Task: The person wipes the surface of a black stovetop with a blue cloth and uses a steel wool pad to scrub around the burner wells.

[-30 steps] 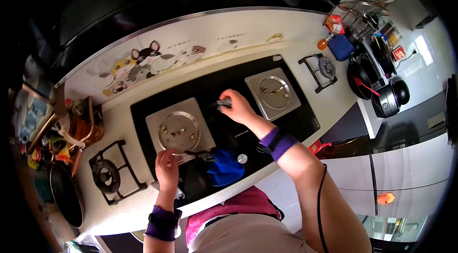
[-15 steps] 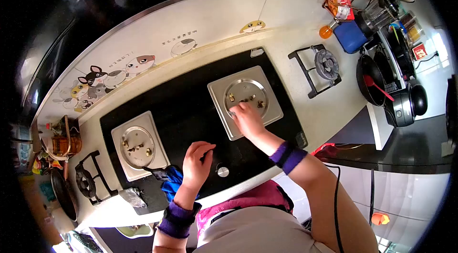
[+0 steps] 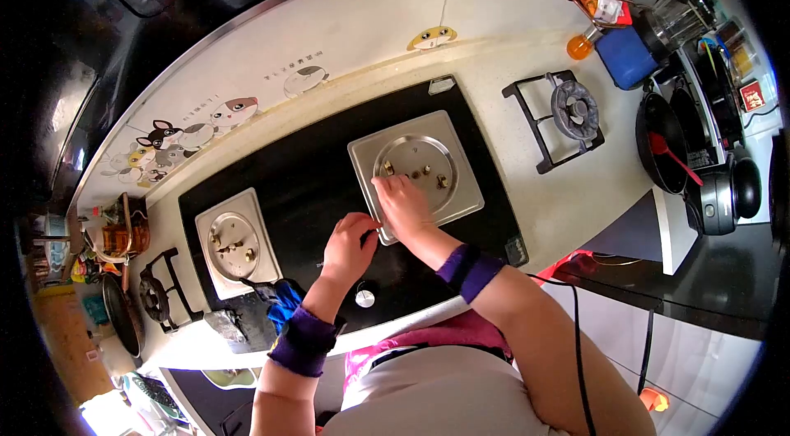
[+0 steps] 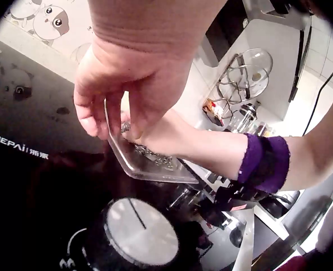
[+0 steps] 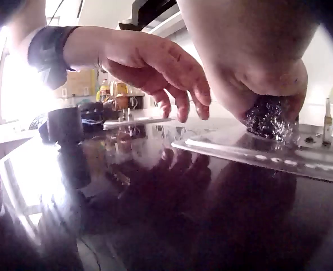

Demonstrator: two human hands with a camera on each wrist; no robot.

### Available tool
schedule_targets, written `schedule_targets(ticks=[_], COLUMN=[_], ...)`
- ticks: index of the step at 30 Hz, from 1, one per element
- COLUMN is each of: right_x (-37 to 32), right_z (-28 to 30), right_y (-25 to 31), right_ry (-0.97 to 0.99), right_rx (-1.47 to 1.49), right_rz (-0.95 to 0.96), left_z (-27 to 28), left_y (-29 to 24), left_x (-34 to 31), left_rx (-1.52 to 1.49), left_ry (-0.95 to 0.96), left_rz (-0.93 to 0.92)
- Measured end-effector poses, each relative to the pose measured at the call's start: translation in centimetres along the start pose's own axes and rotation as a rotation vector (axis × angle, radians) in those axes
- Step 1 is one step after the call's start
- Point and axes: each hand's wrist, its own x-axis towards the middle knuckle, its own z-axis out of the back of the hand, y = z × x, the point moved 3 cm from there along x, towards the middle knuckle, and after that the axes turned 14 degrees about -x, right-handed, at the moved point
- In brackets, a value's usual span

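Observation:
My right hand [image 3: 403,204] holds a steel wool scrubber [image 5: 270,121] against the near left edge of the right metal burner plate [image 3: 461,189]. In the head view the hand hides the scrubber; strands of it show beneath the palm in both wrist views. Close beside that plate corner hovers my left hand [image 3: 347,248], fingers loosely bent and holding nothing. Below it the round control knob [image 4: 142,231] stands on the black glass cooktop [image 3: 296,206]. Small metal burner fittings [image 3: 442,182] rise from the plate's round recess.
The left burner plate [image 3: 270,259] lies across the cooktop, with a blue cloth [image 3: 284,304] near its lower corner. Removed pan supports rest on either side, the right one [image 3: 539,119] holding a burner ring. A black pan [image 3: 658,152] and a cooker [image 3: 716,197] stand far right.
My right hand has carried the scrubber from the cooktop's middle onto the right plate. My left hand has moved rightward from the left plate. The head view has shifted too.

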Motion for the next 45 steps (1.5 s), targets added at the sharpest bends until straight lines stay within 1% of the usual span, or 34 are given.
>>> schedule_targets(ticks=[1, 4, 5, 8, 11, 12, 13, 14, 17, 20, 21, 24, 25, 28, 29, 32, 33, 34, 36, 37, 40, 41, 42, 44, 45], right_x=[-0.2, -2.3, -3.0, -4.2, -3.4, -2.9, -2.3, -2.1, -2.5, -4.6, -5.3, -5.8, -5.7, -5.6, -5.7, -4.8, -4.1, -3.3, -1.8, -1.2, -0.9, -1.0, -1.2, -1.4, -1.2], right_z=[-0.1, 0.7, 1.0, 3.1, 2.4, 2.0, 1.8, 1.6, 0.9, 2.5, 2.7, 5.1, 5.9, 6.2, 5.9, 7.6, 7.8, 7.9, 7.5, 7.0, 6.4, 5.9, 5.6, 3.8, 3.5], right_y=[0.0, -1.2, -2.3, -5.2, -3.6, -2.6, -2.0, -2.0, -2.4, -4.9, -6.0, -7.7, -8.0, -9.2, -9.7, -11.3, -12.2, -13.1, -14.2, -14.1, -11.3, -10.4, -9.5, -8.9, -8.3], right_ry=[-0.007, -0.025, -0.012, 0.057, 0.022, -0.006, -0.075, -0.07, -0.072, 0.066, 0.07, 0.099, 0.142, 0.19, 0.213, 0.316, 0.206, 0.249, 0.113, 0.148, 0.224, 0.247, 0.254, 0.25, 0.297], right_rx=[0.008, 0.039, 0.065, 0.142, 0.175, 0.199, 0.218, 0.239, 0.341, 0.399, 0.387, 0.345, 0.333, 0.255, 0.248, 0.296, 0.356, 0.37, 0.38, 0.379, 0.31, 0.254, 0.112, 0.031, -0.018], right_rz=[-0.003, 0.062, 0.071, 0.11, 0.072, 0.066, 0.04, 0.025, -0.001, -0.04, -0.028, 0.021, -0.002, 0.007, -0.016, -0.038, -0.086, -0.194, -0.24, -0.25, -0.187, -0.151, -0.123, -0.088, -0.087], left_z=[-0.2, -0.5, -0.6, -0.6, -1.0, -1.1, -1.3, -1.6, -2.6, -2.8, -2.9, -3.6, -3.9, -4.2, -4.2, -4.1, -4.2, -4.3, -4.6, -4.7, -4.9, -4.9, -5.0, -4.9, -4.7], left_y=[0.0, -0.5, -0.3, -0.8, -0.1, -0.3, -0.7, -0.9, -0.3, -1.7, -1.8, -1.8, -1.7, -1.9, -2.0, -2.0, -1.7, -1.4, -1.0, -0.9, -0.9, -1.0, -1.0, -1.1, -1.1], left_x=[0.3, 1.1, 1.2, 1.3, 1.9, 2.3, 2.8, 3.1, 4.0, 3.6, 3.3, 2.4, 2.4, 2.8, 2.8, 2.8, 2.8, 2.6, 2.3, 2.3, 2.2, 2.3, 2.4, 2.2, 2.2], left_rx=[-0.005, 0.033, 0.036, 0.1, 0.196, 0.324, 0.451, 0.578, 0.824, 0.845, 0.771, 0.655, 0.659, 0.631, 0.631, 0.632, 0.63, 0.628, 0.589, 0.571, 0.61, 0.61, 0.61, 0.604, 0.6], left_ry=[0.003, -0.003, 0.004, -0.004, 0.089, 0.138, 0.186, 0.237, 0.274, 0.408, 0.47, 0.464, 0.471, 0.468, 0.477, 0.482, 0.472, 0.462, 0.419, 0.395, 0.391, 0.39, 0.389, 0.391, 0.393], left_rz=[0.012, -0.029, -0.01, -0.044, -0.137, -0.12, -0.102, -0.081, -0.116, -0.045, -0.039, -0.075, -0.081, -0.035, -0.026, -0.012, -0.014, -0.012, -0.041, -0.057, -0.057, -0.044, -0.03, -0.02, -0.024])
